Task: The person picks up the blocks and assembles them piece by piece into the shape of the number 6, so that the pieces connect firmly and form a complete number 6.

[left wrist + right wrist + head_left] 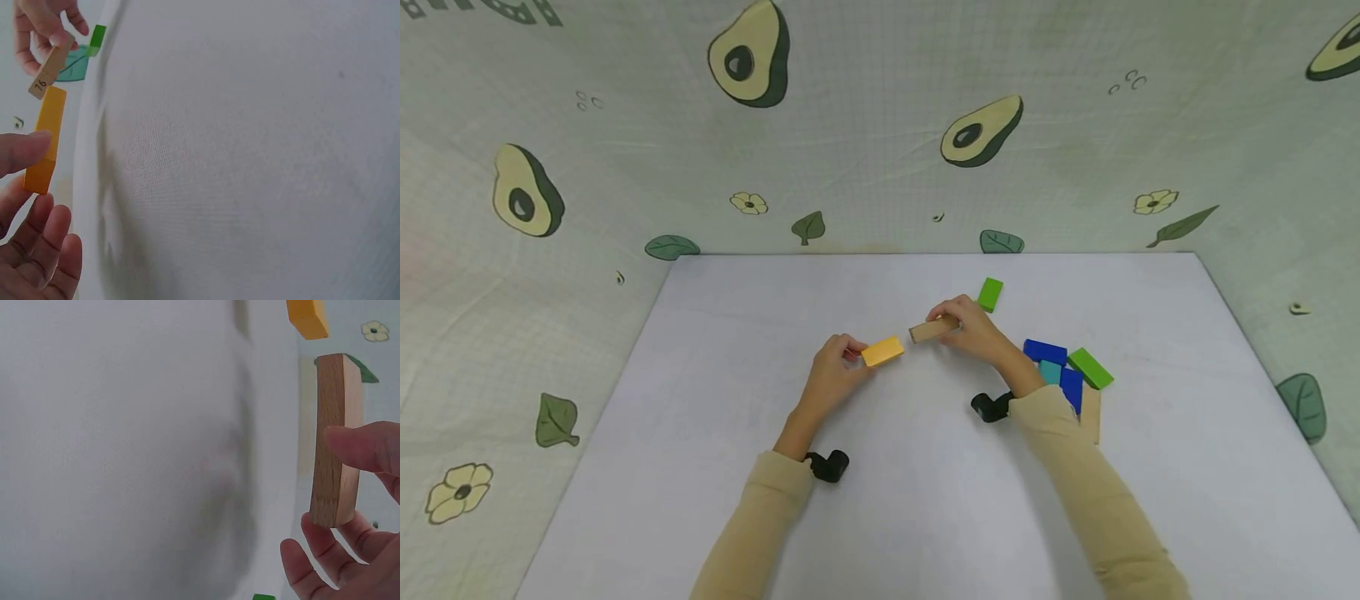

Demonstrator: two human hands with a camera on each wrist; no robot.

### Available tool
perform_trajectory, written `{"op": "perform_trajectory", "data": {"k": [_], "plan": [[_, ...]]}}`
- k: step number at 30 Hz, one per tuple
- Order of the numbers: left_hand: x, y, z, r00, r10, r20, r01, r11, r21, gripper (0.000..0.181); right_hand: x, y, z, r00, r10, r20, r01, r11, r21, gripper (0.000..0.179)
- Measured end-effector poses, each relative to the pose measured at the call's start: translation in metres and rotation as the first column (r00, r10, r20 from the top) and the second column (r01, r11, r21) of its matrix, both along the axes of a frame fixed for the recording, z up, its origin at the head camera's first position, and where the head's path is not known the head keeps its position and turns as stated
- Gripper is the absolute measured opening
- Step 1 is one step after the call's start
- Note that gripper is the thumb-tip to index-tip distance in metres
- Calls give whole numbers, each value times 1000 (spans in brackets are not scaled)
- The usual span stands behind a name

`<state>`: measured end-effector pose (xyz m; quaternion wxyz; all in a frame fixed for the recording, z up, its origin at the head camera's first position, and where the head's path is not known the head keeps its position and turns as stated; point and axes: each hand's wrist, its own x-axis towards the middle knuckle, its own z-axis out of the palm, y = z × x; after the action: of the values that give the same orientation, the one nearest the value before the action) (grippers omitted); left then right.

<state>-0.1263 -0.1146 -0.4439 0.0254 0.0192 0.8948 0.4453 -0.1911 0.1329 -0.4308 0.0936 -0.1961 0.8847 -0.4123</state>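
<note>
My left hand (837, 372) pinches a yellow-orange wooden block (883, 352) between thumb and fingers, near the middle of the white table. To its right, my right hand (973, 331) holds a plain wood block (931, 330) by one end. The free ends of the two blocks point at each other with a small gap between them. In the left wrist view the number 16 shows on the plain block (51, 65). From the right wrist, the thumb lies across the plain block's side (331, 450), and a corner of the yellow-orange block (308, 319) shows above it.
One green block (990, 294) lies alone beyond the right hand. By the right forearm is a cluster with blue blocks (1045, 352), a teal block (1049, 372), another green block (1091, 368) and a plain wood block (1091, 414). An avocado-print cloth (865, 167) hangs behind the table.
</note>
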Motion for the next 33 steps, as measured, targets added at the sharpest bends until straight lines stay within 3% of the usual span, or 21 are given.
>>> {"op": "perform_trajectory", "data": {"k": [7,11,21,33], "plan": [[-3,-3,1,997,21,68,-16,998,-62,29,-5,-9,-14,998,-17,62,16,1000,12,25],[-6,-3,-2,995,20,102,-10,996,-93,30,-7,-14,-20,998,-13,58,11,1000,29,23],[-12,0,-10,984,47,170,-20,988,-155,32,-16,-28,-21,999,2,40,-4,999,48,25],[-14,6,-9,978,74,195,-33,978,-206,34,-26,-38,-22,1000,15,19,-16,998,59,32]]}}
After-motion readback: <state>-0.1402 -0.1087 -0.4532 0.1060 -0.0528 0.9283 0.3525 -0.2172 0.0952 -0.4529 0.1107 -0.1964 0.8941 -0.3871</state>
